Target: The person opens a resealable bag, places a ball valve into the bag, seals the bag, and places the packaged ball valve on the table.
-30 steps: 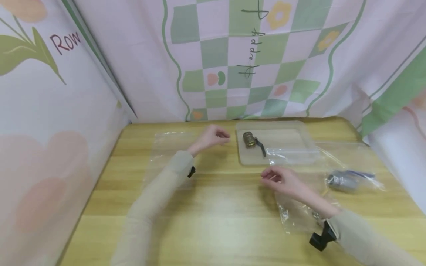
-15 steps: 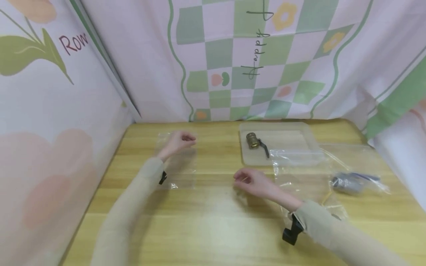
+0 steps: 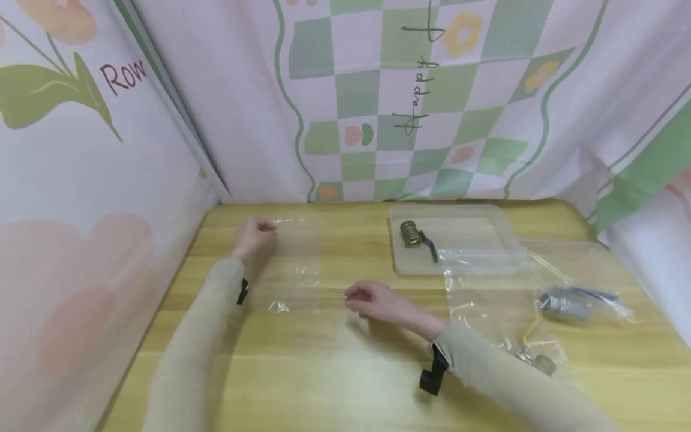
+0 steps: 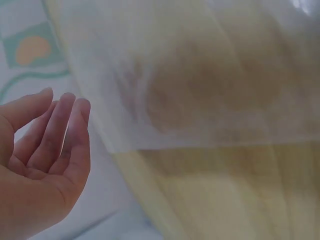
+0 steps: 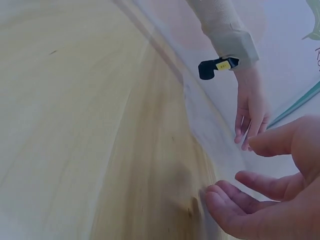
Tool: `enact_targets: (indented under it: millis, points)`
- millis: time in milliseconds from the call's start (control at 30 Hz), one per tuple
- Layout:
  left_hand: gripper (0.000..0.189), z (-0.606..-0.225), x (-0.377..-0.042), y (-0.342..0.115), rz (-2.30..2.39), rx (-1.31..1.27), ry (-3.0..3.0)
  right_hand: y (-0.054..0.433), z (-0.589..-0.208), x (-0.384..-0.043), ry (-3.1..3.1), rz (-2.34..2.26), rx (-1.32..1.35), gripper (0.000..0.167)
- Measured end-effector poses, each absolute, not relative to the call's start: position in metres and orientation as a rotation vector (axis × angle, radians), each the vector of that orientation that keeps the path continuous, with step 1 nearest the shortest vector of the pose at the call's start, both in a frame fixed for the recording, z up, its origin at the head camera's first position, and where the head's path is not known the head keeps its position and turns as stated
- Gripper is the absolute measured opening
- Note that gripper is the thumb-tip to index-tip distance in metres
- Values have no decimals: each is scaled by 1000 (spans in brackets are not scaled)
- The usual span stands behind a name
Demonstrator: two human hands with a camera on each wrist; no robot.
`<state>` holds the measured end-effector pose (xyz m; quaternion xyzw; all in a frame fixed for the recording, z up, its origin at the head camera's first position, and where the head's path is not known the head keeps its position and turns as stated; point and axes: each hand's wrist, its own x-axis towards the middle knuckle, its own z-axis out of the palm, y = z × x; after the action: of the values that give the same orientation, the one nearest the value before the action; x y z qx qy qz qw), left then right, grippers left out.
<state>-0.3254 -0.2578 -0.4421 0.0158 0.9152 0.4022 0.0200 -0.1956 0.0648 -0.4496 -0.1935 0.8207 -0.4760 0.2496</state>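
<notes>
A clear plastic bag (image 3: 294,264) lies flat on the left part of the wooden table. My left hand (image 3: 255,237) hovers at its upper left edge, fingers loosely bent and holding nothing. In the left wrist view the same hand (image 4: 50,155) shows spread, relaxed fingers beside the bag's sheet (image 4: 210,100). To the right of that bag, my right hand (image 3: 383,303) hangs over the bare wood with nothing in it. Its thumb and fingers (image 5: 227,205) stand apart in the right wrist view.
A translucent tray (image 3: 464,267) at the back right holds a brass valve (image 3: 410,234) with a dark lever. Clear zip bags overlap it; one contains a grey valve (image 3: 567,303) with a blue handle, another a small metal valve (image 3: 542,363) with a yellow handle. Curtains surround the table.
Both hands have moved left across the table, the left one from beyond the flat bag to its left edge. The right hand has left the zip bags' side. Objects stay put.
</notes>
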Motion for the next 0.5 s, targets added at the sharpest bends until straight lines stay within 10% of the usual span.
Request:
enact_targets:
  millis: [500]
  points:
    - [39, -448, -344, -273, 1178, -470, 2838, 12, -450, -203, 2020, -1486, -241, 52]
